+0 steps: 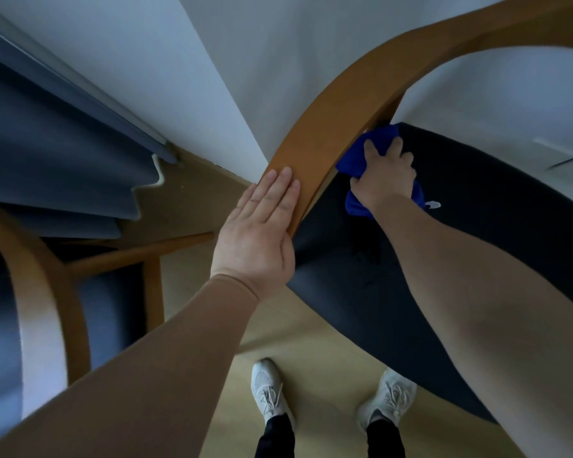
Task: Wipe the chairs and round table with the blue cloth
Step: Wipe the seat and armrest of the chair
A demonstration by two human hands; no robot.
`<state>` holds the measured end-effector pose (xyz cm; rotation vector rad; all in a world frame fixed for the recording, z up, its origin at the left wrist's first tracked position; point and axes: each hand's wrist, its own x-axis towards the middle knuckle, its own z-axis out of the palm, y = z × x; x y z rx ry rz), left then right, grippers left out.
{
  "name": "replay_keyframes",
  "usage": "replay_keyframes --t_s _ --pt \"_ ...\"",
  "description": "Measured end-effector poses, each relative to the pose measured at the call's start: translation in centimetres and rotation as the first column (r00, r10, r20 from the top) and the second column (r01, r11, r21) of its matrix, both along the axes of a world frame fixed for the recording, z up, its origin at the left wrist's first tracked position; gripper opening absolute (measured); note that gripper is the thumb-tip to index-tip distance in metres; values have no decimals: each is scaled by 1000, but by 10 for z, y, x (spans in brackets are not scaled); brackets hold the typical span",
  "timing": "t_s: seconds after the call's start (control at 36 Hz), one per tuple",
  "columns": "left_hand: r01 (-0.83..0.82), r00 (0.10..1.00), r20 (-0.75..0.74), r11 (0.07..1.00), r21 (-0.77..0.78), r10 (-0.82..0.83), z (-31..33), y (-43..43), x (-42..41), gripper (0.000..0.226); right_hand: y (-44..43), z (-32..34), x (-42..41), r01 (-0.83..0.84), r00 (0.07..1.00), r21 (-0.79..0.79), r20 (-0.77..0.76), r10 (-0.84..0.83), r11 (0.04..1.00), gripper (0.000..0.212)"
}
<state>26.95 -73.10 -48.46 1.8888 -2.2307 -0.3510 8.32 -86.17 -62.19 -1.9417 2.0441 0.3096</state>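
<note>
A chair with a curved wooden armrest (338,104) and a dark seat cushion (477,233) fills the right half of the head view. My left hand (262,226) lies flat on the armrest's near end, fingers together and extended. My right hand (386,175) is bunched around the blue cloth (354,160), pressing it on the cushion just inside the armrest. The cloth shows above and below my fingers. No round table is in view.
A second wooden-framed chair (47,292) with a blue-grey cushion stands at the left. Grey curtains (47,143) hang along the white wall (245,61) behind. My two white shoes (268,388) stand on the light wood floor between the chairs.
</note>
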Motion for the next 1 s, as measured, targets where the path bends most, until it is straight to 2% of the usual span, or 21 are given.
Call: replay_keyframes --t_s 0.11,0.19,0.33,0.44,0.72,0.78,0.83,0.89,1.0 --pt "5 1000 -4 1000 -2 -5 1 0 0 56 20 5 7 -19 999 28 37 18 999 72" --pt "10 1000 9 1000 9 -10 1 0 0 56 56 8 16 -101 993 43 62 98 994 75" --pt "6 999 46 999 42 -8 -1 0 0 57 138 10 34 -232 971 153 84 222 961 79" --pt "7 999 42 999 38 -9 -1 1 1 56 200 7 34 -338 938 155 141 317 928 87" --pt "0 1000 -4 1000 31 0 0 1 2 56 182 8 0 -545 815 31 252 521 838 87" --pt "-4 1000 -22 999 34 5 -1 2 3 56 161 11 -10 -534 820 -1 243 519 845 85" --pt "-6 999 -41 999 33 8 -1 1 3 57 130 16 -17 -461 861 -16 233 452 887 84" --pt "-9 999 -50 999 36 10 -1 1 3 57 92 22 -25 -362 918 -5 174 357 932 83" --pt "-9 998 -55 999 40 11 -1 2 4 56 16 27 -49 -92 976 -128 184 115 988 80"
